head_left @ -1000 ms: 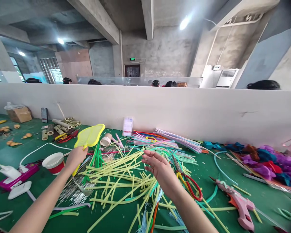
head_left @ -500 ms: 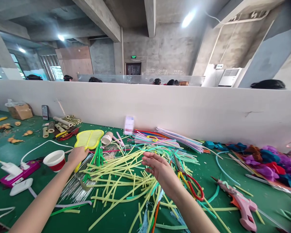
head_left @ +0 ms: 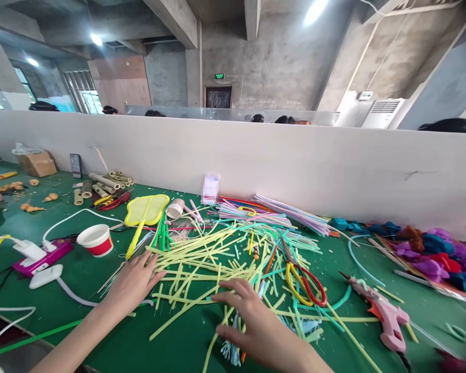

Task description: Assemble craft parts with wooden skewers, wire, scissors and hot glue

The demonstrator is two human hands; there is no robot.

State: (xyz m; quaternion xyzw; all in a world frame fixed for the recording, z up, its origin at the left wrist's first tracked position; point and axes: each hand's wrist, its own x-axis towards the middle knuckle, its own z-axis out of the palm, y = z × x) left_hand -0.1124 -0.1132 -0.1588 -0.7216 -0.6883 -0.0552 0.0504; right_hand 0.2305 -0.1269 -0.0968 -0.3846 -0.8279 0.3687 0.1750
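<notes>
At the centre of the frame, a loose heap of pale yellow chenille stems (head_left: 186, 254) is spread over the green bench (head_left: 178, 347), crossed at many angles, with short cut pieces and teal strands mixed in towards the right. By the left end of the heap, the left hand (head_left: 134, 277) is held palm down with its fingers spread, close to the handle of the yellow fly swatter (head_left: 145, 210); nothing is seen gripped, though what lies beneath the palm cannot be told. At the lower centre, the right hand (head_left: 252, 316) is held over the near edge of the heap, its fingers parted and slightly bent, with nothing seen in their hold; contact with the stems cannot be confirmed.

As for progress, some cutting is judged to have been done, given the short pieces beside the red-and-yellow-handled scissors (head_left: 291, 259). Order is found only at the back, where a lilac stem bundle (head_left: 295, 215) is laid out roughly parallel. The yellow heap is neither sorted nor joined, and no finished piece can be made out among the stems, so most of the handling is judged undone
</notes>
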